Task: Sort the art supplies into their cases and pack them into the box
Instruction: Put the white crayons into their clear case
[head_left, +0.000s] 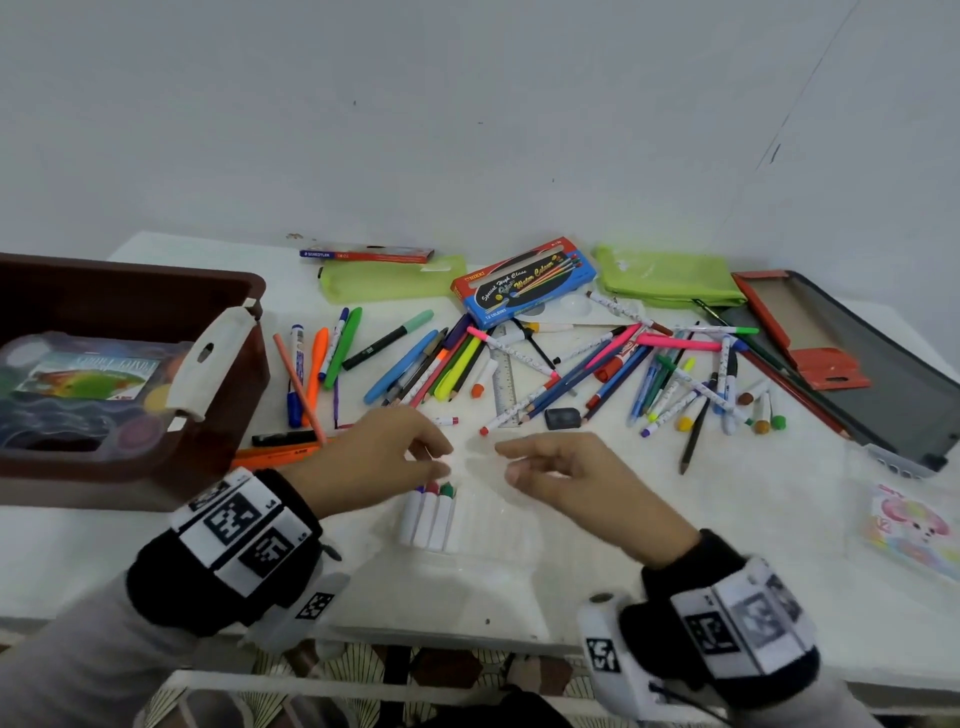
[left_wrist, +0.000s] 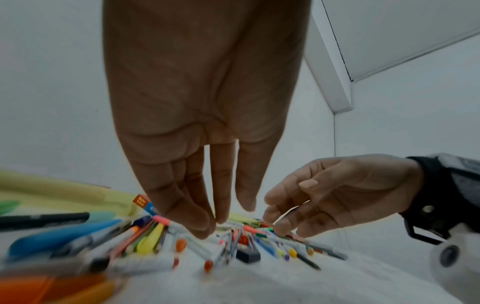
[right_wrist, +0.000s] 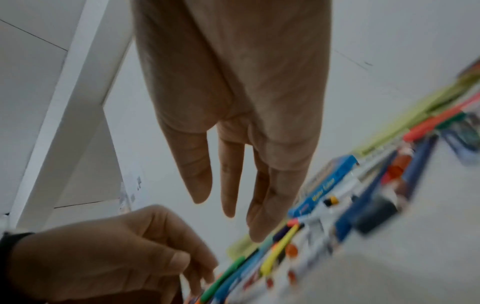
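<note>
A clear plastic case (head_left: 483, 525) lies on the white table (head_left: 727, 519) in front of me, with three white markers (head_left: 431, 512) standing side by side in its left part. My left hand (head_left: 441, 462) hovers over the case's top edge, fingers pointing down and thumb a little apart (left_wrist: 228, 218); I see nothing between them. My right hand (head_left: 506, 462) hangs just to the right with relaxed, empty fingers (right_wrist: 228, 211). Beyond both hands lies a loose heap of pens, markers and pencils (head_left: 519, 364).
A brown box (head_left: 130, 291) at the left holds a paint set (head_left: 83, 384). At the back lie two green pouches (head_left: 384, 280) (head_left: 670, 278) and a blue watercolour carton (head_left: 524, 283). An open black case (head_left: 857, 364) is at the right, a black eraser (head_left: 562, 418) near my right hand.
</note>
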